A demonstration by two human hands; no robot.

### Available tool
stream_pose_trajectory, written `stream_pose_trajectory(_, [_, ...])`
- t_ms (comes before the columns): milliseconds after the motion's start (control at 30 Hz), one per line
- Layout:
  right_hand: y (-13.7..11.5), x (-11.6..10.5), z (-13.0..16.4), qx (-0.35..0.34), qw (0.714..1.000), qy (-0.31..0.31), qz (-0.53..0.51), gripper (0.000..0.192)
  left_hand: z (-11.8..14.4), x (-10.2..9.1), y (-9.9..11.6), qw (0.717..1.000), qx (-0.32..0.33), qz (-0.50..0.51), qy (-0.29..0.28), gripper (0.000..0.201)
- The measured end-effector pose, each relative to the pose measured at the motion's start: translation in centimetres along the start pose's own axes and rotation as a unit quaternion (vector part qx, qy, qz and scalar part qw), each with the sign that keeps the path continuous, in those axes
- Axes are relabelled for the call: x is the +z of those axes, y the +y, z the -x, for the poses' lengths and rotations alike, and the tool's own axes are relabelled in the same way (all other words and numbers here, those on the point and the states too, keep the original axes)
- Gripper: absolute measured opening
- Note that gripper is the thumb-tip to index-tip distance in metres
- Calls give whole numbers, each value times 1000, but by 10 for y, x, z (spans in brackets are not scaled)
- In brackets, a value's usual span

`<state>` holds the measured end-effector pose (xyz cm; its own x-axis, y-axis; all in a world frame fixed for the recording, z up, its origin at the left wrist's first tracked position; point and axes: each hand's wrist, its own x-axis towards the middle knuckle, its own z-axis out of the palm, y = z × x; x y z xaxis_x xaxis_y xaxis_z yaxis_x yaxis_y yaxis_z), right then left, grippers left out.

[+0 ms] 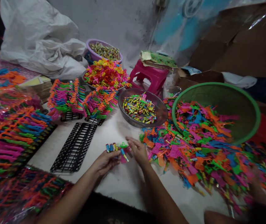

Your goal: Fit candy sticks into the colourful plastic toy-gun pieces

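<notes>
My left hand rests on the white table and grips several small coloured tubes that stick up from its fingers. My right hand lies just to the right of it, fingers closed around a pink plastic toy piece with a small tube in it. A green toy piece lies between the two hands. A big heap of coloured plastic toy pieces spreads right of my right hand.
A grey bowl of small tubes stands behind my hands. A green basket lies tilted on the heap. An empty black rack lies left, filled racks beyond it. Another person's hand reaches in at the right.
</notes>
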<state>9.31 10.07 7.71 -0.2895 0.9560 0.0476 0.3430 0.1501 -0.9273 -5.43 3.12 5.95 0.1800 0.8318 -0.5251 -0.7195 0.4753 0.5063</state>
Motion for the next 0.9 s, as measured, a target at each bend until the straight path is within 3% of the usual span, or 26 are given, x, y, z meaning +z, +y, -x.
stream_pose_trajectory(67, [10,-4,-3,7,996,60,60,25,-1,-5,4,999,19,19,41,18])
stream_pose_trajectory(133, [16,-6,-2,-17,992,60,107,24,-1,-9,8,997,35,26,70,17])
stream_pose_trajectory(233, [17,1,9,-97,980,3,172,23,-2,-9,10,994,54,36,91,12])
stream_pose_trajectory(333, [14,13,20,-158,946,-71,273,30,-2,-4,10,989,77,54,113,11])
stream_pose_trajectory(433, [16,18,21,-171,920,-100,337,20,1,1,12,985,113,23,130,21])
stream_pose_trajectory(500, [20,16,18,-161,923,-107,332,13,4,2,15,982,133,-14,137,29])
stream_pose_trajectory(600, [25,12,16,-145,947,-112,264,26,6,2,17,979,137,-36,149,34])
stream_pose_trajectory(667, [23,12,17,-111,974,-75,184,28,6,2,14,980,127,-27,149,32])
stream_pose_trajectory(733, [18,14,20,-31,998,-19,59,25,3,4,8,982,119,-12,146,29])
stream_pose_trajectory(800, [10,18,24,69,993,1,-91,26,1,7,1,984,119,10,132,27])
stream_pose_trajectory(900, [1,24,30,155,957,-65,-238,30,1,14,-6,988,127,44,78,25])
